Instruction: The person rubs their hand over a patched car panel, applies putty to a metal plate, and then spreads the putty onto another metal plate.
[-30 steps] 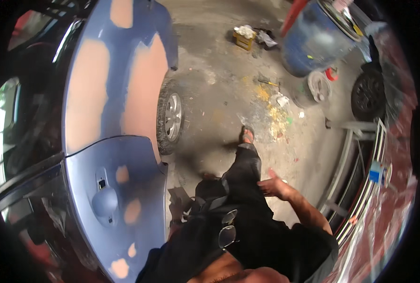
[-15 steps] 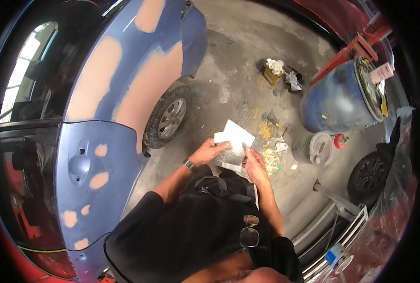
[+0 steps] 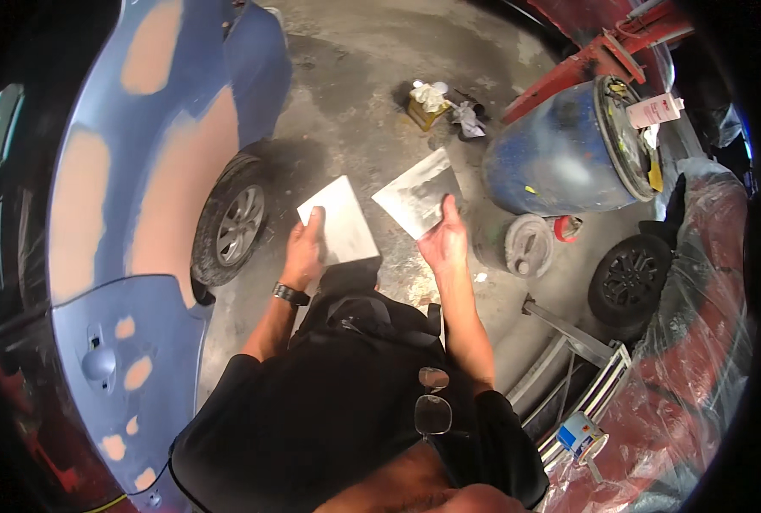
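Note:
My left hand grips a flat white rectangular sheet, thumb on its face. A second square sheet, pale with a dark grey smudged patch, is in my right hand, its thumb pressed on the near corner. The two sheets are apart, tilted over the floor in front of my body. What they are made of cannot be told. To my left stands a blue car with several sanded, peach-coloured filler patches on its fender and door; neither hand touches it.
A blue drum lies right of my hands, with a pale bottle on its end. Nearby are a lidded bucket, a loose wheel, a metal frame and a paint can. Crumpled paper fills a yellow container.
The two sheets, overlapping between my hands before, are now separated, one in each hand. My left hand has moved left and up, the right hand up. The view has shifted rightward.

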Demonstrator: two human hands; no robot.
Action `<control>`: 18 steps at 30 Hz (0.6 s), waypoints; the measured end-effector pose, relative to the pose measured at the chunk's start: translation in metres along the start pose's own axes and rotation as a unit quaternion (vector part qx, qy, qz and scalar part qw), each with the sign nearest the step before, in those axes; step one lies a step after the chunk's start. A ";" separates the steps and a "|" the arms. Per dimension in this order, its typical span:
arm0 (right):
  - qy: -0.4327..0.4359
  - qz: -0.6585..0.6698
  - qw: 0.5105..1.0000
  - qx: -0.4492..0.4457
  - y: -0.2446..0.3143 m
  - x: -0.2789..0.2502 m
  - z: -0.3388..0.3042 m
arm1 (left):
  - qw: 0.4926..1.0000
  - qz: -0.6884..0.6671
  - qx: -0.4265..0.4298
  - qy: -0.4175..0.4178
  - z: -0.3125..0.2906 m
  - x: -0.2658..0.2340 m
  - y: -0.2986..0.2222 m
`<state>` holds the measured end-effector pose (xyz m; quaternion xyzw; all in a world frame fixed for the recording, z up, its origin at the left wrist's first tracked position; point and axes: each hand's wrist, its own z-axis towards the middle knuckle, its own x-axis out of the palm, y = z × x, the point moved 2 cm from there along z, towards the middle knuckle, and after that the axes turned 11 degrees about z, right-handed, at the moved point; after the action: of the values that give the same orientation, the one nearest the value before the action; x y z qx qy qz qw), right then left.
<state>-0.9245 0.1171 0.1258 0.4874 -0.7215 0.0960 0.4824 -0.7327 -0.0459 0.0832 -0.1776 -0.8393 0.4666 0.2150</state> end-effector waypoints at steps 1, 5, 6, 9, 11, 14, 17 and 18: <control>-0.028 0.080 0.996 0.006 0.012 0.007 0.010 | 1.000 -0.010 0.012 -0.020 0.012 -0.001 -0.001; 0.126 0.120 0.985 -0.010 0.050 0.042 0.048 | 0.998 0.029 0.018 0.047 0.048 0.011 -0.028; 0.114 0.104 0.988 -0.010 0.055 0.055 0.058 | 0.986 0.161 0.037 0.036 0.063 0.007 -0.015; 0.137 0.095 0.986 0.007 0.055 0.085 0.090 | 0.906 0.296 0.301 0.015 0.055 0.062 -0.073; 0.153 0.059 0.986 0.029 0.044 0.097 0.111 | 0.882 0.335 0.313 0.110 0.052 0.090 -0.103; 0.023 -0.064 0.998 -0.009 0.019 0.107 0.136 | 0.792 0.472 0.373 0.101 0.055 0.123 -0.119; 0.123 -0.045 0.991 0.024 0.014 0.108 0.166 | 0.857 0.400 0.326 0.011 0.081 0.118 -0.115; 0.124 -0.057 0.990 0.034 0.010 0.110 0.172 | 0.877 0.409 0.251 -0.009 0.091 0.107 -0.112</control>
<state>-1.0427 -0.0501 0.1271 0.5279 -0.6238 0.1523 0.5559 -0.8813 -0.1131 0.1578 -0.4413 -0.5485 0.7094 0.0344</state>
